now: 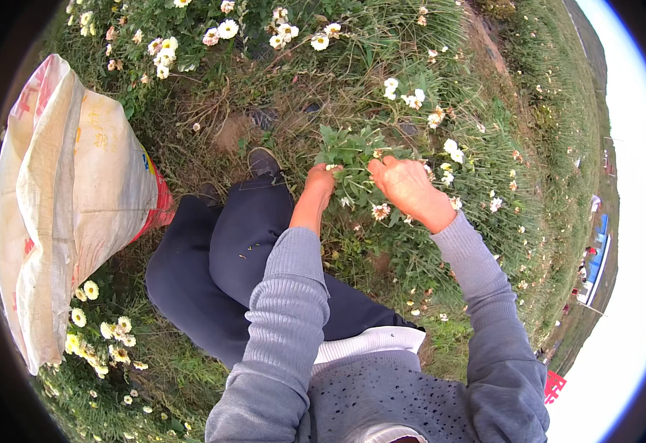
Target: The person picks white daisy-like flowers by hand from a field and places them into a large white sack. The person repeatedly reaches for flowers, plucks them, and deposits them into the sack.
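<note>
My left hand point(320, 181) is at the near side of a leafy flowering plant point(356, 147). A small pale flower head point(330, 167) shows at its pinched thumb and fingers. On the plant's other side, my right hand point(408, 188) is curled among the leaves with its knuckles up. Its fingertips are partly hidden, so whether it grips anything is unclear. Just below the right hand hangs a browning pinkish flower point(381, 211). White blooms point(453, 150) stand on stems a little beyond that hand.
A large white woven sack point(112, 171) with a red lower end stands by my bent legs point(251, 238). More cream flowers point(115, 332) grow below the sack, and others point(227, 29) along the far side. Dry weeds and bare soil point(234, 133) lie around my shoe point(264, 162).
</note>
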The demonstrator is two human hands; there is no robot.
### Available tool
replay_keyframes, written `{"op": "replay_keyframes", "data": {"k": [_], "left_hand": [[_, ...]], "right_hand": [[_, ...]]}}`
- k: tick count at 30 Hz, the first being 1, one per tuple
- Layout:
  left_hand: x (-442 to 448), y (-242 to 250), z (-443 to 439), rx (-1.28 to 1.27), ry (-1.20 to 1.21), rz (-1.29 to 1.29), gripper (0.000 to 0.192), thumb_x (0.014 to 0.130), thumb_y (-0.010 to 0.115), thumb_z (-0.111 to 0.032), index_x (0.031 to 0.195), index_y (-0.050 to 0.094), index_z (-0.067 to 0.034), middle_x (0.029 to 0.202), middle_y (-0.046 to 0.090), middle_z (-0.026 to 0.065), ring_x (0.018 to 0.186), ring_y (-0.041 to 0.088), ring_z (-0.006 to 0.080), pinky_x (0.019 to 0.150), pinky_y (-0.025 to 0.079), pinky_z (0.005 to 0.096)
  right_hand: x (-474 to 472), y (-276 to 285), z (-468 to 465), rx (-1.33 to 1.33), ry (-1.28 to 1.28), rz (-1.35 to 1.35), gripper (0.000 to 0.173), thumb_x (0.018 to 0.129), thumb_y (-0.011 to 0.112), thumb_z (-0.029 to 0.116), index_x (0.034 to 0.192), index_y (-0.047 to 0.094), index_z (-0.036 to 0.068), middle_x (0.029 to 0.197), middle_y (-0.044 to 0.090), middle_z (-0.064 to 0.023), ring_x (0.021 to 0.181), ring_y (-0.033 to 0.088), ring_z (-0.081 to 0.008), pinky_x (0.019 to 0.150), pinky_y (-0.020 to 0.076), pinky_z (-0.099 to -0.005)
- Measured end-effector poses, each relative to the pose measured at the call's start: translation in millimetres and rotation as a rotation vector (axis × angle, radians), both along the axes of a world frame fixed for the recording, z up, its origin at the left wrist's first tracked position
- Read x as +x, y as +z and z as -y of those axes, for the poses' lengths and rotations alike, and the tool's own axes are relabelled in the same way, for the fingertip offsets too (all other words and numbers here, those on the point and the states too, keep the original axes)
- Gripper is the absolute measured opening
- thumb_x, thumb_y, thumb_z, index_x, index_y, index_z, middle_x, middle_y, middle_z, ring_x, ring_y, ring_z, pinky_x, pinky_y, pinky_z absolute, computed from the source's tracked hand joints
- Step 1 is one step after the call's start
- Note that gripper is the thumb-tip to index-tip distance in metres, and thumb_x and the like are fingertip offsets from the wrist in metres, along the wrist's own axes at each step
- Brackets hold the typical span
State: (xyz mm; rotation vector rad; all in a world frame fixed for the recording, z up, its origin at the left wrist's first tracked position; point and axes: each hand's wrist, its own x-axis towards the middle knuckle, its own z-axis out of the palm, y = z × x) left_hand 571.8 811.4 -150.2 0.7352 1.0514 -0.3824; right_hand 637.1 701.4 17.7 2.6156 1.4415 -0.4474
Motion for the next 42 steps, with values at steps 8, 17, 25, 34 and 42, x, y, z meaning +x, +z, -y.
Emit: {"op": "replay_keyframes", "data": {"k": [8,17,25,34,42], "left_hand": [[-14,42,-6,0.242,0.407,-0.048,0.016,0.083,0.055,-0.014,0.095,0.06,-0.004,0.071,0.058,0.0071,0.054,0.051,0.0143,0.047,0.038,0.0299],[-37,187,-7,-0.184,0.397,0.57,0.042,0.085,0.042,-0.008,0.127,0.04,-0.011,0.089,0.058,0.0098,0.049,0.041,0.0107,0.041,0.028,0.0222],[-57,266,23,0.066,0.144,0.831,0.04,0.073,0.041,0.008,0.11,0.053,-0.002,0.099,0.058,0.0104,0.072,0.056,0.0132,0.05,0.041,0.0203],[23,201,117,0.009,-0.279,0.685,0.03,0.075,0.042,0.007,0.098,0.059,-0.002,0.086,0.059,0.0065,0.061,0.051,0.0091,0.047,0.038,0.0203],[152,61,219,1.078,-1.566,0.984,0.018,0.071,0.053,-0.003,0.083,0.064,0.003,0.087,0.064,0.0179,0.083,0.062,0.034,0.072,0.05,0.0415]], "right_hand": [[-88,-12,43,0.543,-0.369,-0.081,0.009,0.082,0.058,0.015,0.084,0.055,0.007,0.073,0.055,-0.011,0.062,0.055,-0.0319,0.053,0.0451,-0.0405],[-152,55,110,1.049,-0.839,-0.369,0.008,0.085,0.051,0.006,0.091,0.05,0.001,0.082,0.058,-0.0116,0.059,0.057,-0.0206,0.054,0.0461,-0.0326],[-39,33,194,0.693,-0.863,0.146,0.018,0.085,0.053,0.019,0.096,0.056,0.005,0.083,0.061,-0.0178,0.076,0.059,-0.0355,0.067,0.0467,-0.0413],[72,-68,209,-0.115,-0.335,0.052,0.018,0.082,0.053,0.02,0.073,0.058,0.006,0.075,0.063,-0.0125,0.072,0.063,-0.0292,0.063,0.0499,-0.0388],[-1,10,223,0.539,-0.647,0.188,0.01,0.078,0.056,0.003,0.088,0.055,0.002,0.075,0.057,-0.0109,0.061,0.057,-0.0256,0.053,0.0469,-0.0329]]}}
